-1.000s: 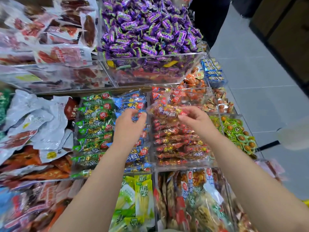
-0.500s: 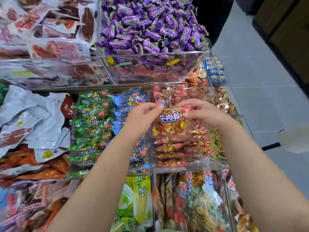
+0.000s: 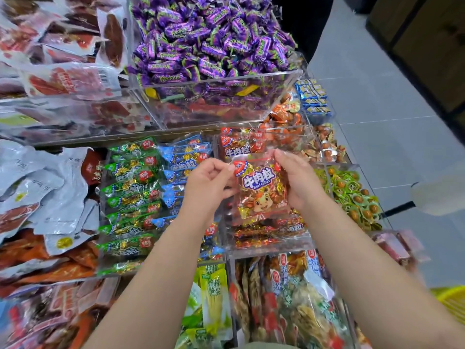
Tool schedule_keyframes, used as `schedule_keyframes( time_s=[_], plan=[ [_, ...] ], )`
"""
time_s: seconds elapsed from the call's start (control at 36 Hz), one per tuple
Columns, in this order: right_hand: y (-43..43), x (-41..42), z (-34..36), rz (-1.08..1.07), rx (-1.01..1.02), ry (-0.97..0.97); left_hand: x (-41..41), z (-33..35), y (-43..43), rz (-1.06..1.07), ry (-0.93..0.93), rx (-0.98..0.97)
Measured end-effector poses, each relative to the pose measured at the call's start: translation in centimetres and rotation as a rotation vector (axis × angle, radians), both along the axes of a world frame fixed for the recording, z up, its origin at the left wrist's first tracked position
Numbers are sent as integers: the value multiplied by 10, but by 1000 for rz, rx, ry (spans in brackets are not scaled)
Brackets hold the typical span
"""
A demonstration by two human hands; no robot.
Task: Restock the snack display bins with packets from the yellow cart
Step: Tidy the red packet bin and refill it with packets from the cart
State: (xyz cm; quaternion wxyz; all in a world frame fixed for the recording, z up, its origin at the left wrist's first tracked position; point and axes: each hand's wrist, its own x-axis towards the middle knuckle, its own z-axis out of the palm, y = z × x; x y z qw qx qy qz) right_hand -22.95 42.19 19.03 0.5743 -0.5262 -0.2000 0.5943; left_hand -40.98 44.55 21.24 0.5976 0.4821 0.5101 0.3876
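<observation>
Clear acrylic display bins rise in tiers beside a grey tiled floor [image 3: 377,109], with purple sweets [image 3: 208,41] heaped in the bin beyond both hands. The beef-cube packet [image 3: 261,190] hangs upright between the hands, printed face to the camera. Its long axis runs from the fingertips back toward the wrists.

The left hand [image 3: 208,182] pinches the packet's upper left corner between thumb and fingers. The right hand [image 3: 299,182] is curled round its right edge, with fingertips at the upper right corner. Directly beneath both hands sits the clear bin [image 3: 266,248] of matching red packets [image 3: 279,230], which lie flat in a stack.

The move probably turns on that: the way is straight down, and the packet likely needs tipping from upright to flat. Both hands are about equally near the bin, though the right has the fuller hold. Green packets [image 3: 130,192] fill the bin out past the left hand, and a corner of the yellow cart [image 3: 450,301] shows outside the right forearm.

The packet is crinkly clear film with a red top band, white lettering and a cartoon ox. Gold and red wrapped pieces show through, and it looks light and slippery.
</observation>
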Motion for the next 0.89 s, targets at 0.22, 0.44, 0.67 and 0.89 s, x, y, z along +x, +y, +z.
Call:
schedule_keyframes(
  time_s=[0.22, 0.44, 0.67, 0.89],
  plan=[
    [-4, 1, -25, 291, -108, -155, -3, 1, 12, 130, 162, 113],
    [7, 23, -31, 217, -99, -496, -26, -27, 17, -109, 1045, 350],
    [33, 5, -54, 249, -19, -651, -25, -48, 12, -353, 1495, 316],
    [34, -6, -77, 138, 68, -876, -22, -54, 13, -368, 1530, 291]
  ],
)
